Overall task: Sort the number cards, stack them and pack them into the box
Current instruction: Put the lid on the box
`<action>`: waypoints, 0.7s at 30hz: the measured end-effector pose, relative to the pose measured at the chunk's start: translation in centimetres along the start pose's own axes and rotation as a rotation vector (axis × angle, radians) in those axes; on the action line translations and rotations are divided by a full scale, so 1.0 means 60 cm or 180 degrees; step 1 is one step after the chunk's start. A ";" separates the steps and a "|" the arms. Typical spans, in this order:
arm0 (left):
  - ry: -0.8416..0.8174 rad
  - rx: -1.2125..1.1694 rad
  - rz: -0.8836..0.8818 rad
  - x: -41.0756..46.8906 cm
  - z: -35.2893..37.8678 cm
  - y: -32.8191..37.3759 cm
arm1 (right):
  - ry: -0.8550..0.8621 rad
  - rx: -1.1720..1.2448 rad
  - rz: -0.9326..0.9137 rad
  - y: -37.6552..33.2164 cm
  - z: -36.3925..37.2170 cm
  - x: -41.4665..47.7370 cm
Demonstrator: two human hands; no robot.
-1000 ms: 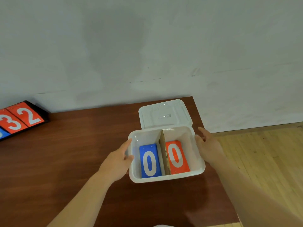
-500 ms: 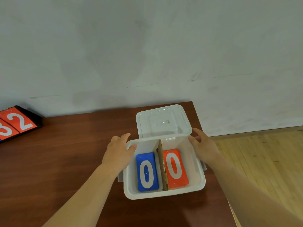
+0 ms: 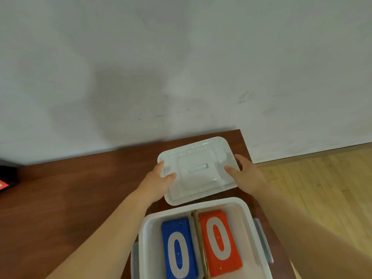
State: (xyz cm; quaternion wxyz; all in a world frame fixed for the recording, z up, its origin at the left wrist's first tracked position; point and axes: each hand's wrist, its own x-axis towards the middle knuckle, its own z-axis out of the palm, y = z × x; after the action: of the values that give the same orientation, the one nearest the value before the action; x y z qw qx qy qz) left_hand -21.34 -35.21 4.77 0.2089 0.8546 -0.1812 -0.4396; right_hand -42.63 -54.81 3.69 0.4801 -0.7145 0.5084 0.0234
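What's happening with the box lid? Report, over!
Left hand and right hand grip the lid by its sides, beyond the box. Box open: blue card left, red card right, cardboard divider between. Nothing over the opening.

The box (image 3: pixel 153 248) stands on the table (image 3: pixel 70 198) at 6 o'clock, and the lid (image 3: pixel 198 170) is just beyond it at 12 o'clock, held by the left hand (image 3: pixel 157 178) at its 9 o'clock edge and the right hand (image 3: pixel 247 174) at its 3 o'clock edge. In the box a divider (image 3: pixel 199 238) runs from 12 to 6, with the left card (image 3: pixel 178 248) lying at its 9 o'clock side and the right card (image 3: pixel 219 240) at its 3 o'clock side. A scoreboard (image 3: pixel 5 181) lies on the table far out at 9 o'clock.
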 end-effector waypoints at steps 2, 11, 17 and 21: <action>-0.0126 -0.0306 -0.0162 0.021 0.007 0.003 | -0.0043 -0.0075 0.0062 0.003 0.009 0.018; 0.0013 -0.1131 -0.0092 0.041 0.007 -0.003 | -0.0017 0.0454 0.0235 0.005 0.021 0.053; 0.0409 -0.2043 0.0372 -0.017 -0.024 0.004 | 0.0028 0.1440 -0.0108 -0.037 -0.007 0.008; 0.0507 -0.2690 0.0662 -0.085 -0.034 -0.001 | -0.0070 0.1852 -0.0434 -0.060 -0.029 -0.061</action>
State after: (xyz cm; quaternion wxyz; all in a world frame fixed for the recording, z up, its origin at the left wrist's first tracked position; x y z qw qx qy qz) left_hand -22.42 -32.25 9.24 0.5964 0.7025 -0.0539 -0.3845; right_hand -42.47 -53.41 8.93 0.6706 -0.5791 0.4393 -0.1479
